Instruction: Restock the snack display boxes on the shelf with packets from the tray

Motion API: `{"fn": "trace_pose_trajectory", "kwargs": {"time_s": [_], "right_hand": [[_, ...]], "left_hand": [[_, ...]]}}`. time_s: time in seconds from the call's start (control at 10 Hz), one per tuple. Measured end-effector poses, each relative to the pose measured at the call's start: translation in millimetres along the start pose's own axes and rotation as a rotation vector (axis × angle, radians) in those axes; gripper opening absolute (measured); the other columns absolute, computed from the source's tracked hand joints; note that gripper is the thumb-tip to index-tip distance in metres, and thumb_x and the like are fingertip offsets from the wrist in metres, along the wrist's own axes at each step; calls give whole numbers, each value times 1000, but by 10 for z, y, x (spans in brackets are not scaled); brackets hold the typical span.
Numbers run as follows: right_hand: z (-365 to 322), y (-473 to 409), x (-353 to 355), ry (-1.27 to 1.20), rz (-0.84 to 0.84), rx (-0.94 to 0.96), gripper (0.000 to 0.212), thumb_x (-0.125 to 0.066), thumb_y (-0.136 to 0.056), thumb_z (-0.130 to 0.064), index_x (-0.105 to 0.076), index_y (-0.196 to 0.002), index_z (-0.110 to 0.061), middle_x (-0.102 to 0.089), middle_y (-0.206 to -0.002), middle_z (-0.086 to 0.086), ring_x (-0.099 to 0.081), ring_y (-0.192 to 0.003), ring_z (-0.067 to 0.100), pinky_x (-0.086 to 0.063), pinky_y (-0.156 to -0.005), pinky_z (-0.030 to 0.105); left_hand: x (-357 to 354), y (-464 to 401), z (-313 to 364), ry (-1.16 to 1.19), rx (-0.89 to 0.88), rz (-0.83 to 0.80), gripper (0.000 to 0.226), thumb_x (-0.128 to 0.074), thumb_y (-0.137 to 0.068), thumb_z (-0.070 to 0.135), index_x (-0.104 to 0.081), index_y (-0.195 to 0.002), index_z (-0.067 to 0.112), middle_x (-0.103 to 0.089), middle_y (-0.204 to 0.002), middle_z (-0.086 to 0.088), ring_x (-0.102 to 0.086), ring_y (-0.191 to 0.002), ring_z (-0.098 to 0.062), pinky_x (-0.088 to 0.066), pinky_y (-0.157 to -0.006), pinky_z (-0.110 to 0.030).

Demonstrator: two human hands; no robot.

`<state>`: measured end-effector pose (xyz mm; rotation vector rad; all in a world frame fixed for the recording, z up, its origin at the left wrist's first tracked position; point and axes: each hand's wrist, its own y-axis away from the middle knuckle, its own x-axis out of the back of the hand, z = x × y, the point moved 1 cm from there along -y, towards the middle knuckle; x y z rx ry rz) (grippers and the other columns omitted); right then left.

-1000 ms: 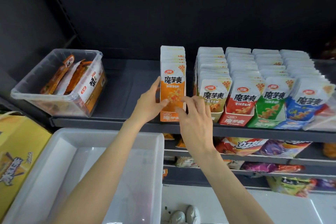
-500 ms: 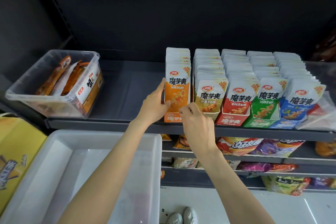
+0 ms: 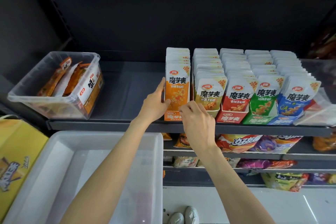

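The orange box [image 3: 176, 89] is stood at the shelf [image 3: 112, 125] front edge, leftmost of five display boxes, just left of the tan box [image 3: 209, 94]. Its left wall is gripped by the left hand [image 3: 154, 104], thumb laid across the front packet, presumably so the box is steadied and squared. The right hand [image 3: 197, 123] is held curled at the box's lower front; whether anything is pinched cannot be told. The box is seen packed with upright white-topped packets. The tray [image 3: 60, 151], below and left of the box, appears emptied.
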<state>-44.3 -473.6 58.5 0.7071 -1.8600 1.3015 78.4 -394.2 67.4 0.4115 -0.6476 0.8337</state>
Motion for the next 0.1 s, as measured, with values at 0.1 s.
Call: {"fn": "trace_pose_trajectory", "kwargs": {"time_s": [0.1], "right_hand": [[-5,23,79,-83,103,1,17,-83,-70,-7,-72,-81,-13,-66,-81,2,-64,-69,16,-49,-47,23]], "left_hand": [[8,7,0,31,8,17,74,-52,-96,31,-4,-152,26,-46,-143,0,-54,-121,-22,-47,-95,-41]]}}
